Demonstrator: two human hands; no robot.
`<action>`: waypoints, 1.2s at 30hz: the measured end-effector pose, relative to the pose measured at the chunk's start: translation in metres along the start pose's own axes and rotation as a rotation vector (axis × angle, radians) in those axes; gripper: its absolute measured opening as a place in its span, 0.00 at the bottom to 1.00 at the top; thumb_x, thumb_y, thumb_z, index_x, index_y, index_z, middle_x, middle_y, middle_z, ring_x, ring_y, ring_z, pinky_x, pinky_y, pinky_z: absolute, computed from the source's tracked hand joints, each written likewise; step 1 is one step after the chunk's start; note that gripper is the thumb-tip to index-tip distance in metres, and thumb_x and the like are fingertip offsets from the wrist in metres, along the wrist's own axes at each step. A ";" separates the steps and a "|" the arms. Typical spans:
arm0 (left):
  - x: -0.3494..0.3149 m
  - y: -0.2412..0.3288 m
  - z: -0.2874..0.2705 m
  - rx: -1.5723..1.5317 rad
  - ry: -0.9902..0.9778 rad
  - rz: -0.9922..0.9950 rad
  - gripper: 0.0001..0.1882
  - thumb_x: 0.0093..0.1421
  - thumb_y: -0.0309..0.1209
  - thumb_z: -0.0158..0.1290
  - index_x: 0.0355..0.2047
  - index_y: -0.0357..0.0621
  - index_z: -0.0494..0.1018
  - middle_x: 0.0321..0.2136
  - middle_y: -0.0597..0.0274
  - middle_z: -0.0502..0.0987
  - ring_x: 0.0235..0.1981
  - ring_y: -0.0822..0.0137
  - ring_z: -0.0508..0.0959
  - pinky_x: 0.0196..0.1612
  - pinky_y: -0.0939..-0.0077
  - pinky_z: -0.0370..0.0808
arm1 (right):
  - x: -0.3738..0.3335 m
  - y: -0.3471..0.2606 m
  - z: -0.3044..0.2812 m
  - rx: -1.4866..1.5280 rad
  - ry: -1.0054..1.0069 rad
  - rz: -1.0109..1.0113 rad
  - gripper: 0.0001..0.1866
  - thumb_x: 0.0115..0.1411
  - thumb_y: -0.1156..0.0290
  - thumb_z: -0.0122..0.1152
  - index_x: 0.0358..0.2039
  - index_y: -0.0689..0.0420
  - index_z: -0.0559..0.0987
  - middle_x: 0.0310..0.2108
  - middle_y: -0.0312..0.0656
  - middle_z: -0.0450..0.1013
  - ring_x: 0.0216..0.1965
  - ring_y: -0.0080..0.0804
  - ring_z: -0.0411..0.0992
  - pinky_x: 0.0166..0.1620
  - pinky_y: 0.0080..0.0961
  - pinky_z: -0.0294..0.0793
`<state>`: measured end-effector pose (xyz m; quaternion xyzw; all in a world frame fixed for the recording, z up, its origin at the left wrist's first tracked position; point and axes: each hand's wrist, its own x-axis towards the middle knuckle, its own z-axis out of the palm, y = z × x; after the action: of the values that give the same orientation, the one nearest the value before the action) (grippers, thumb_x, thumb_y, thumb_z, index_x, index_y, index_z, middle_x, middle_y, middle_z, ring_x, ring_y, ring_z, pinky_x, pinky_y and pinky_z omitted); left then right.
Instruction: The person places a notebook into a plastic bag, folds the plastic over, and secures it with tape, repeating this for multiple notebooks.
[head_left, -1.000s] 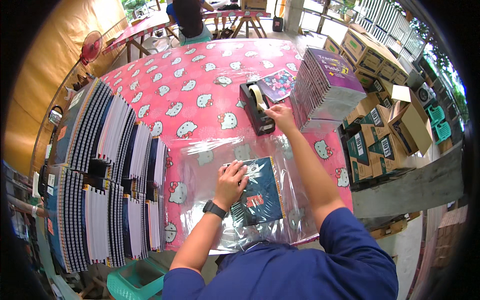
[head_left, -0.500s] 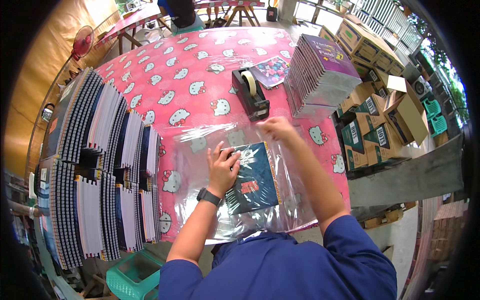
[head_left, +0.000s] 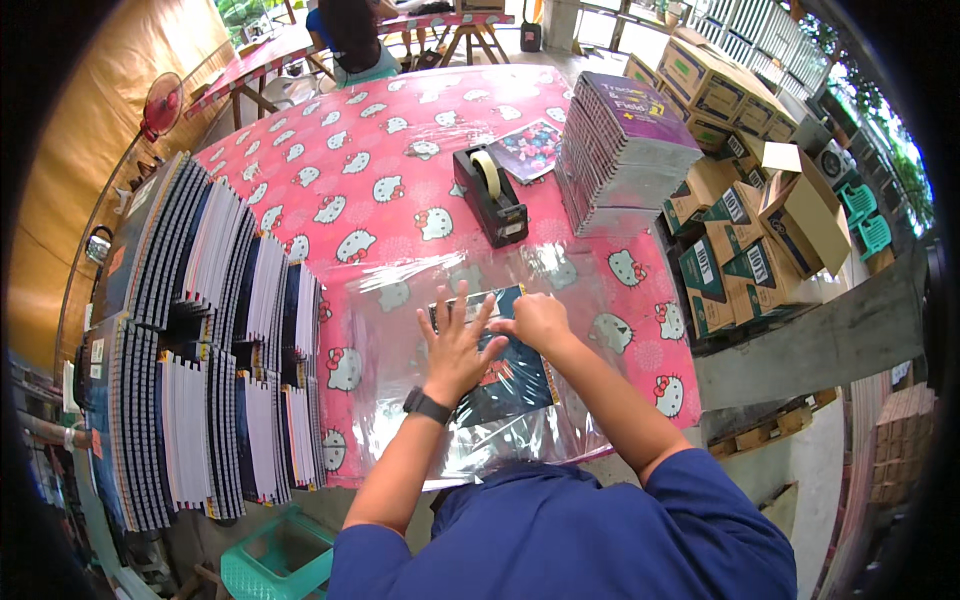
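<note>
A dark blue book (head_left: 515, 392) with a red mark on its cover lies on a wide sheet of clear plastic film (head_left: 384, 350) in front of me. Shiny streaks cross the cover, but I cannot tell whether film lies over it. My left hand (head_left: 458, 352) rests flat on the book with fingers spread. Over the book's upper right part, my right hand (head_left: 540, 322) is closed with its fingers curled and thumb toward the left hand. Whatever its fingers hold is hidden. Beyond the film stands a black tape dispenser (head_left: 492, 205) with a roll of pale tape.
Tall stacks of spiral-bound books (head_left: 190, 350) line the left side. A stack of purple-covered spiral books (head_left: 625, 150) stands at the right, beside a flowery printed sheet (head_left: 528, 150). Cardboard boxes (head_left: 745, 260) are piled past the pink tablecloth (head_left: 340, 155). Another person (head_left: 350, 40) sits far off.
My right hand has come from near the tape dispenser down and left onto the book's upper part. My left hand's fingers have spread wider. The view has shifted slightly.
</note>
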<state>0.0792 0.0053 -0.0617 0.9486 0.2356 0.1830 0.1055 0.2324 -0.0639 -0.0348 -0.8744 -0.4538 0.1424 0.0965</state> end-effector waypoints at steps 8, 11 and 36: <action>-0.048 -0.058 -0.006 -0.180 0.177 -0.472 0.29 0.59 0.44 0.45 0.55 0.38 0.62 0.55 0.41 0.61 0.59 0.48 0.57 0.59 0.55 0.54 | -0.113 0.059 0.037 0.660 -0.009 0.084 0.30 0.49 0.60 0.65 0.48 0.63 0.68 0.31 0.49 0.74 0.30 0.37 0.73 0.36 0.31 0.70; -0.111 -0.017 0.012 -0.807 -0.012 -0.588 0.28 0.58 0.31 0.43 0.58 0.36 0.56 0.48 0.45 0.69 0.46 0.57 0.71 0.49 0.69 0.67 | -0.134 0.046 0.046 1.016 -0.014 0.107 0.27 0.54 0.66 0.58 0.53 0.61 0.65 0.31 0.46 0.75 0.29 0.33 0.73 0.36 0.29 0.71; 0.009 0.015 -0.184 -0.648 0.406 0.140 0.37 0.32 0.38 0.68 0.44 0.47 0.66 0.47 0.61 0.67 0.55 0.60 0.63 0.61 0.54 0.48 | -0.038 -0.008 -0.147 0.753 0.168 -0.788 0.26 0.45 0.63 0.63 0.46 0.57 0.71 0.43 0.47 0.70 0.46 0.39 0.69 0.47 0.30 0.68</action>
<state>0.0200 0.0180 0.1129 0.8244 0.1166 0.4387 0.3382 0.2554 -0.0968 0.1123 -0.5517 -0.6552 0.1778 0.4844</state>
